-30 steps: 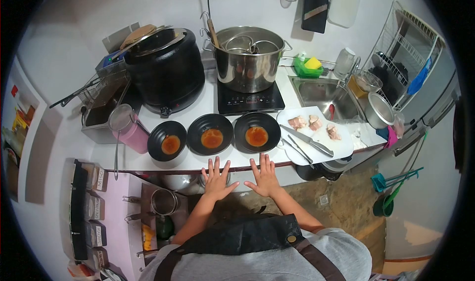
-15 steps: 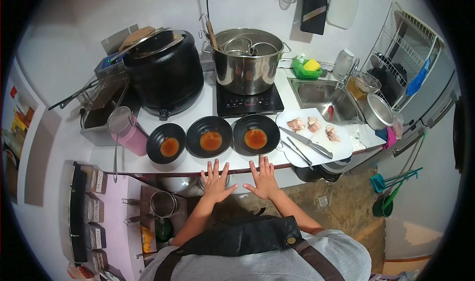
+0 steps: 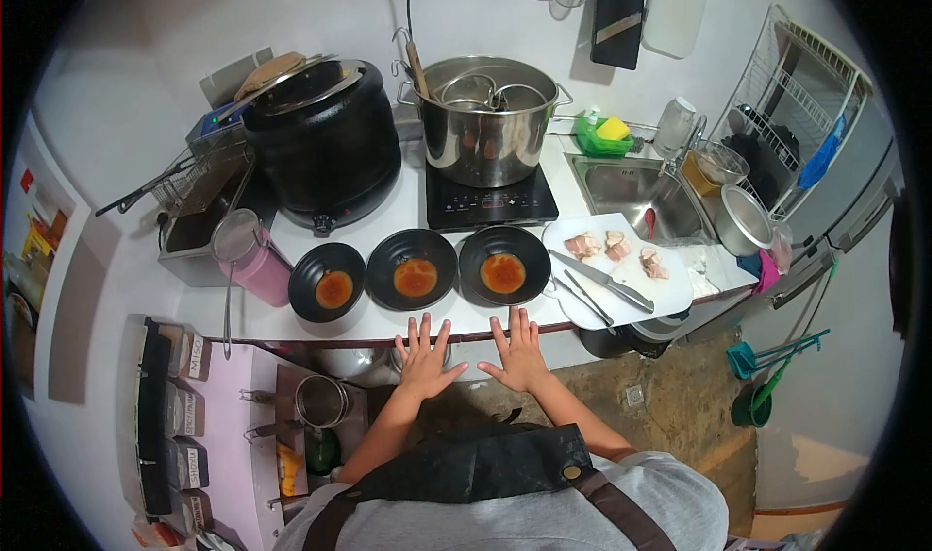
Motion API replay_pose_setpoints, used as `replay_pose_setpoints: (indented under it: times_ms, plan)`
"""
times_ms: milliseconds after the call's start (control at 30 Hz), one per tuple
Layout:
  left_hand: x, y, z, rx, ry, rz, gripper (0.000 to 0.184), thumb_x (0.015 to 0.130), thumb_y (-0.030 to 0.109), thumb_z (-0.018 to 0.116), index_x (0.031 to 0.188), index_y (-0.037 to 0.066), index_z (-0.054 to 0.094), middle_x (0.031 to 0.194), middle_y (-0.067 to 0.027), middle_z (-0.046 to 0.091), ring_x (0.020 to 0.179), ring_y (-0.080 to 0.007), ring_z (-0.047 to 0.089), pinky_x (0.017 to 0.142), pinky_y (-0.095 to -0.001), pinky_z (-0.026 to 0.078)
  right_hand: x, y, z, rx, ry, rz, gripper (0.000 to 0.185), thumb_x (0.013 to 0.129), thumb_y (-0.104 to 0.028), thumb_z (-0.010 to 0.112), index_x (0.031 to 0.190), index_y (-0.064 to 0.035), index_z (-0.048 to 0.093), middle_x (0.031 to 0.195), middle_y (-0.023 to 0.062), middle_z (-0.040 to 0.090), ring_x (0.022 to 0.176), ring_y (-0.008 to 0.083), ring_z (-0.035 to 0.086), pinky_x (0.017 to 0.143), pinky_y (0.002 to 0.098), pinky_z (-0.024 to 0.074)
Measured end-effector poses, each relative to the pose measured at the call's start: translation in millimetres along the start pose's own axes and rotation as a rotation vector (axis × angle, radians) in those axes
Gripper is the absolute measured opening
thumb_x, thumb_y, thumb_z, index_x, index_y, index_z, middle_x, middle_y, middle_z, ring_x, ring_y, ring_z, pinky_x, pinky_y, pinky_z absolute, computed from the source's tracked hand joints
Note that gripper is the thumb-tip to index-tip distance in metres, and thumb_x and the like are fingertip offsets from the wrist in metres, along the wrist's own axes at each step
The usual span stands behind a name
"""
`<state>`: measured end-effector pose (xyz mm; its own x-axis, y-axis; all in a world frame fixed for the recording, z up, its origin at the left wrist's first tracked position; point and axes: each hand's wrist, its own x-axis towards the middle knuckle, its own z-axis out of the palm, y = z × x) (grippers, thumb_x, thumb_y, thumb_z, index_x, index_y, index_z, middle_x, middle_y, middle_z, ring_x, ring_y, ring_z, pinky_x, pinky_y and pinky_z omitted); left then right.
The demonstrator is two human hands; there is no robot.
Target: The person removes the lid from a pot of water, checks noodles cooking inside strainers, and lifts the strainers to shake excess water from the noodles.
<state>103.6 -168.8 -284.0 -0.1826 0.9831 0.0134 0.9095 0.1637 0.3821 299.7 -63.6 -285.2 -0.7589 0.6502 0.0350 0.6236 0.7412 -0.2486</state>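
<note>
My left hand [image 3: 424, 360] is spread with nothing in it, fingertips at the counter's front edge below the middle black bowl [image 3: 414, 269]. Beside it, my right hand [image 3: 517, 354] is also spread and empty, just below the right black bowl [image 3: 504, 266]. A third black bowl [image 3: 328, 282] stands to the left. All three bowls hold an orange-brown liquid. Right of them lies a white cutting board [image 3: 626, 231] with three pieces of meat [image 3: 616, 245], a knife [image 3: 604, 281] and metal tongs [image 3: 584, 298].
A steel pot [image 3: 487, 133] stands on a black induction cooker [image 3: 485, 201]. Left of it are a large black soup warmer [image 3: 325, 153] and a pink pitcher [image 3: 262, 267]. A sink [image 3: 621, 184] and a wire dish rack [image 3: 791, 95] are on the right.
</note>
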Motion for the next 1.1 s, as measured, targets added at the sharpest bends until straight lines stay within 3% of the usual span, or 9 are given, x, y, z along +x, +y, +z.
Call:
replay_pose_setpoints:
  times_ms: [1100]
  plan:
    - [-0.2,2.0,-1.3,0.03,-0.007,-0.025,0.09,0.077,0.061,0.06,0.148,0.019,0.023,0.152,-0.0223,0.009,0.14,-0.046,0.003,0.103,-0.0692,0.009,0.3,-0.3,2.5,-0.012,0.056,-0.023,0.096,0.082,-0.068,0.046,0.146,-0.0013,0.021,0.145,0.0386,0.009,0.136,0.0538,0.008,0.106,0.0625,0.0146]
